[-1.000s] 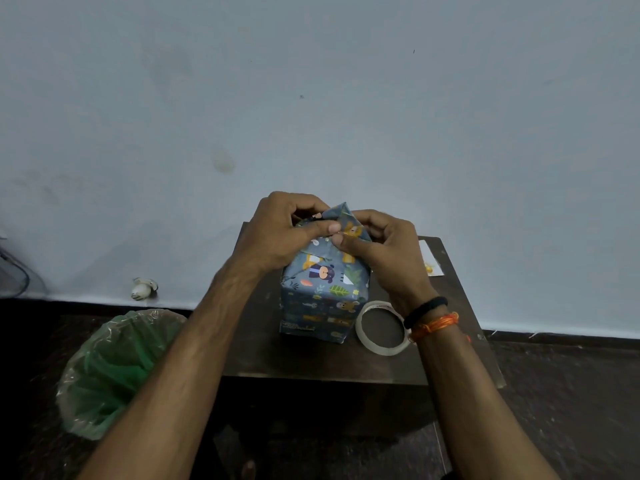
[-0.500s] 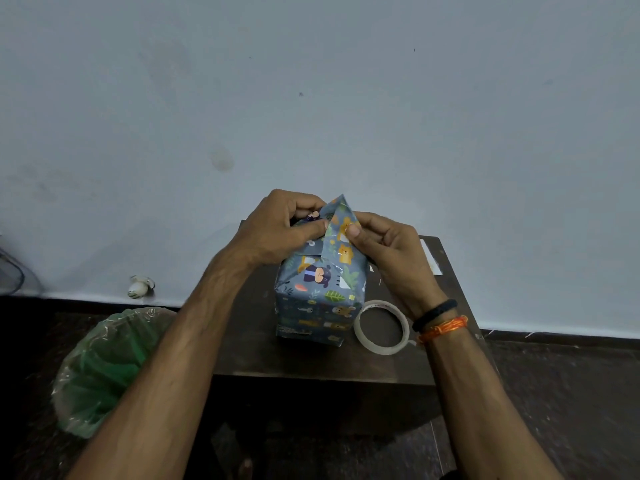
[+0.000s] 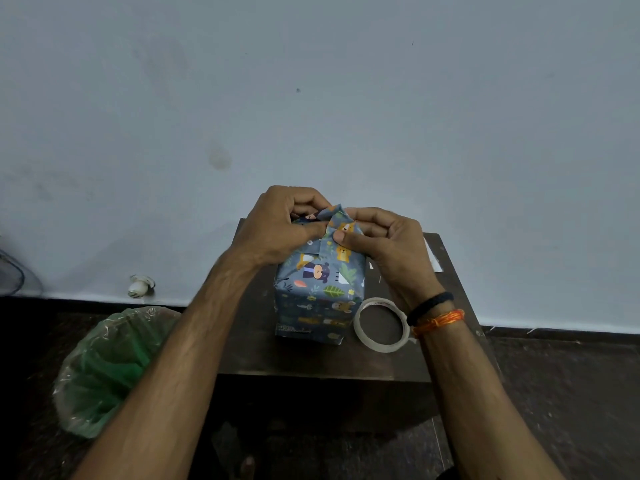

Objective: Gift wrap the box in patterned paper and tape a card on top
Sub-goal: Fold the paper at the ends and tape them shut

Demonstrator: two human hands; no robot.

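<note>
Pinching a paper flap atop the box, left hand, right hand, card half hidden.

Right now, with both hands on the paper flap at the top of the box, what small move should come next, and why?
Probably press the flap down flat onto the box. It stands up, pinched by the left hand and right hand, and no tape shows on it. The tape lies beside the box for afterwards.

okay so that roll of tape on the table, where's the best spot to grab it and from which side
Pinch the tape roll at its near rim, coming from above. It lies flat with its open centre up, so a finger probably fits inside the ring. Its far-right edge sits under the right hand's wrist.
</note>
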